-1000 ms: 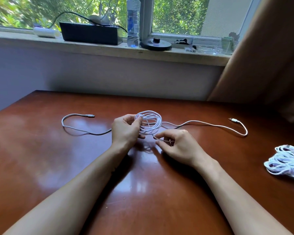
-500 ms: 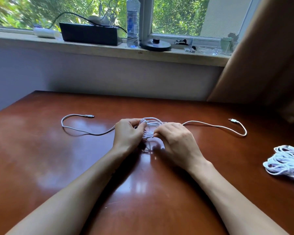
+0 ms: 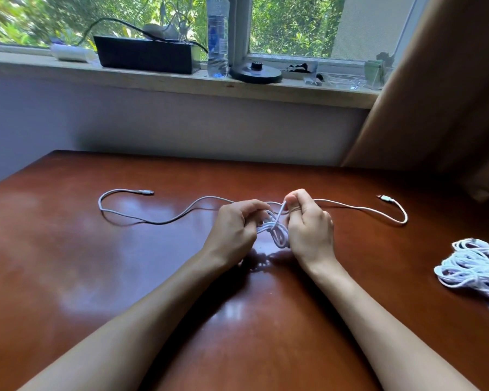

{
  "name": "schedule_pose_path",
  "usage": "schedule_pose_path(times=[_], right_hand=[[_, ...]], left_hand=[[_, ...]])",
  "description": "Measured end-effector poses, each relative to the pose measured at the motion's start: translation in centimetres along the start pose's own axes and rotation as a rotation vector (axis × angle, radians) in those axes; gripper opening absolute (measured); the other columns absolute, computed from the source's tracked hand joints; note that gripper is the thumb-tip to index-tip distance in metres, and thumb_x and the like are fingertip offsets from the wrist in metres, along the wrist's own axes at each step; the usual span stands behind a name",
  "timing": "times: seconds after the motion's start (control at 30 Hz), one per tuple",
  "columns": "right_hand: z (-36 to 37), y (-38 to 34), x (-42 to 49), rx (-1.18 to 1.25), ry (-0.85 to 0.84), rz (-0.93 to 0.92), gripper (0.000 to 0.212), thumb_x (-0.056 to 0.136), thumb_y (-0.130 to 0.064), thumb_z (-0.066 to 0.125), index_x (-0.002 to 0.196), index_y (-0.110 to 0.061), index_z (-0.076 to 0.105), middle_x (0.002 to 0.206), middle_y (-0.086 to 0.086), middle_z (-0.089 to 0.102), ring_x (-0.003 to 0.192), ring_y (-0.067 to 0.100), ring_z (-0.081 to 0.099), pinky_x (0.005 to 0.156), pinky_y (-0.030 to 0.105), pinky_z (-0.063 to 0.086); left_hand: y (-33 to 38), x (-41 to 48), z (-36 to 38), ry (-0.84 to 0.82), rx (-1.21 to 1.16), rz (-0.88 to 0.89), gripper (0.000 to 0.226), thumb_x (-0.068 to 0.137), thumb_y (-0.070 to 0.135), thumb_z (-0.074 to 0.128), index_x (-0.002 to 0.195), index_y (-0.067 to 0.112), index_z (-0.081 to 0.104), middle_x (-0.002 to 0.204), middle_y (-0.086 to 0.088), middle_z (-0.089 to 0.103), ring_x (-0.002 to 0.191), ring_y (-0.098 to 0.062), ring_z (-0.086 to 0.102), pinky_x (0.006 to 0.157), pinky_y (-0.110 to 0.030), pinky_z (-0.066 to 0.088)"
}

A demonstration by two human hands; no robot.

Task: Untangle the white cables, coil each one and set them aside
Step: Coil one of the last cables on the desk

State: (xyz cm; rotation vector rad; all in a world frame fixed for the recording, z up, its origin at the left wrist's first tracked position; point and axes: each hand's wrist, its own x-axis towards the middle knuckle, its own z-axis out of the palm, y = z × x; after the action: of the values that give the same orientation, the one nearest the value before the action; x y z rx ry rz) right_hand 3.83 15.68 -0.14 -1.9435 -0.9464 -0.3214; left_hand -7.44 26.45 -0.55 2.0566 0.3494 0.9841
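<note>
Both hands have shifted since half a second ago: then they lay side by side over the loops, and now they've come a little apart, with the right one raised. A second back, the white cable (image 3: 277, 235) was a wide round ring; now it's squeezed into a narrow bunch between the palms.

Left hand (image 3: 233, 227): fingers curled around one end of the bunch, clamped on it. That looks like the anchor, there to keep the loops from springing open. Right hand (image 3: 308, 230): thumb and forefinger pinch a single strand and hold it up above the bunch, and the strand slants down across the middle of the loops. My read is that it's being wound around the waist of the coil to bind it.

The cable itself is thin, white and glossy. The gathered loops sit just above the tabletop (image 3: 124, 277), centre frame, with their reflection showing in the polished wood underneath. Two tails are loose. One snakes away left in a long S to the left plug (image 3: 146, 192), and the other runs right and hooks back to the right plug (image 3: 384, 198). Both plugs lie flat, well apart from the hands. That's a lot of slack, so I'd say this coil isn't finished.

Over at the right edge sits a heap of white cables (image 3: 474, 266), loops piled on loops and well apart from the hands. Whether they're done or waiting, I can't tell.
</note>
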Motion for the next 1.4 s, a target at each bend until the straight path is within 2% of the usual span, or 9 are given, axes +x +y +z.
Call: schedule_pose_path(times=[0.1, 0.17, 0.33, 0.6, 0.73, 0.87, 1.07, 1.2, 1.4], right_hand=[[-0.2, 0.3, 0.3, 0.129, -0.062, 0.126, 0.021, 0.105, -0.029, 0.049, 0.087, -0.024, 0.059, 0.062, -0.004, 0.058, 0.066, 0.022, 0.055, 0.063, 0.035, 0.039], [0.0, 0.4, 0.4, 0.193, -0.11, 0.166, 0.024, 0.105, -0.029, 0.049, 0.085, -0.021, 0.059, 0.059, -0.006, 0.052, 0.061, 0.012, 0.047, 0.061, 0.032, 0.038], [0.1, 0.3, 0.6, 0.31, -0.145, 0.231, 0.027, 0.106, -0.025, 0.049, 0.086, -0.012, 0.062, 0.063, -0.006, 0.047, 0.062, 0.009, 0.041, 0.049, 0.01, 0.037], [0.2, 1.2, 1.0, 0.474, -0.216, 0.314, 0.029, 0.103, -0.031, 0.057, 0.077, -0.018, 0.063, 0.054, 0.001, 0.047, 0.047, 0.008, 0.041, 0.046, 0.021, 0.035], [-0.2, 1.8, 1.4, 0.537, -0.179, 0.346, 0.025, 0.092, -0.03, 0.073, 0.088, -0.005, 0.068, 0.073, 0.026, 0.067, 0.053, 0.017, 0.055, 0.049, 0.022, 0.045], [-0.1, 2.3, 1.7, 0.518, -0.152, 0.382, 0.03, 0.086, -0.035, 0.079, 0.082, -0.008, 0.067, 0.07, 0.02, 0.066, 0.046, 0.016, 0.052, 0.046, 0.025, 0.041], [0.0, 2.5, 1.5, 0.314, -0.254, 0.298, 0.023, 0.09, -0.019, 0.072, 0.068, -0.019, 0.063, 0.049, -0.004, 0.058, 0.041, 0.009, 0.046, 0.051, 0.026, 0.037], [-0.1, 2.1, 1.0, 0.157, -0.313, 0.137, 0.033, 0.087, -0.045, 0.075, 0.073, -0.016, 0.068, 0.057, -0.001, 0.063, 0.052, 0.006, 0.05, 0.059, 0.032, 0.044], [0.3, 1.5, 0.2, 0.097, -0.437, 0.006, 0.031, 0.084, -0.053, 0.074, 0.073, -0.023, 0.073, 0.061, 0.001, 0.066, 0.062, 0.022, 0.062, 0.066, 0.039, 0.051]], left_hand=[[0.1, -0.1, 0.2, -0.036, -0.037, 0.055, 0.035, 0.08, -0.008, 0.045, 0.094, 0.009, 0.073, 0.084, 0.001, 0.074, 0.077, -0.006, 0.066, 0.073, -0.019, 0.051], [0.0, -0.1, 0.1, -0.067, -0.04, 0.059, 0.037, 0.081, -0.014, 0.045, 0.093, 0.008, 0.073, 0.08, 0.004, 0.072, 0.074, -0.001, 0.062, 0.071, -0.017, 0.049], [0.0, 0.0, -0.1, -0.121, -0.046, 0.054, 0.038, 0.086, -0.019, 0.048, 0.092, 0.007, 0.073, 0.073, 0.015, 0.066, 0.068, 0.007, 0.057, 0.068, -0.009, 0.041], [0.2, 0.0, 0.2, -0.119, -0.225, -0.104, 0.028, 0.092, -0.015, 0.047, 0.093, -0.001, 0.071, 0.067, 0.01, 0.067, 0.062, -0.003, 0.054, 0.063, -0.017, 0.044], [0.9, 0.0, 0.2, -0.1, -0.391, -0.261, 0.022, 0.101, -0.002, 0.048, 0.092, 0.001, 0.068, 0.057, 0.009, 0.057, 0.049, -0.005, 0.042, 0.048, -0.015, 0.034], [1.7, -0.1, 0.1, -0.089, -0.552, -0.36, 0.022, 0.104, 0.005, 0.047, 0.089, 0.006, 0.064, 0.057, 0.001, 0.049, 0.047, -0.01, 0.032, 0.043, -0.018, 0.025], [2.1, 0.1, -0.1, 0.021, -0.611, -0.49, 0.023, 0.105, 0.009, 0.047, 0.09, 0.009, 0.063, 0.059, -0.001, 0.049, 0.045, -0.01, 0.033, 0.042, -0.017, 0.021], [1.7, 0.3, -0.2, 0.122, -0.567, -0.54, 0.021, 0.103, 0.012, 0.052, 0.089, 0.01, 0.066, 0.059, -0.001, 0.053, 0.047, -0.01, 0.038, 0.041, -0.018, 0.025], [1.3, 0.3, -0.4, 0.214, -0.469, -0.574, 0.02, 0.1, 0.019, 0.056, 0.086, 0.016, 0.07, 0.067, -0.001, 0.062, 0.05, -0.012, 0.045, 0.043, -0.02, 0.031]])
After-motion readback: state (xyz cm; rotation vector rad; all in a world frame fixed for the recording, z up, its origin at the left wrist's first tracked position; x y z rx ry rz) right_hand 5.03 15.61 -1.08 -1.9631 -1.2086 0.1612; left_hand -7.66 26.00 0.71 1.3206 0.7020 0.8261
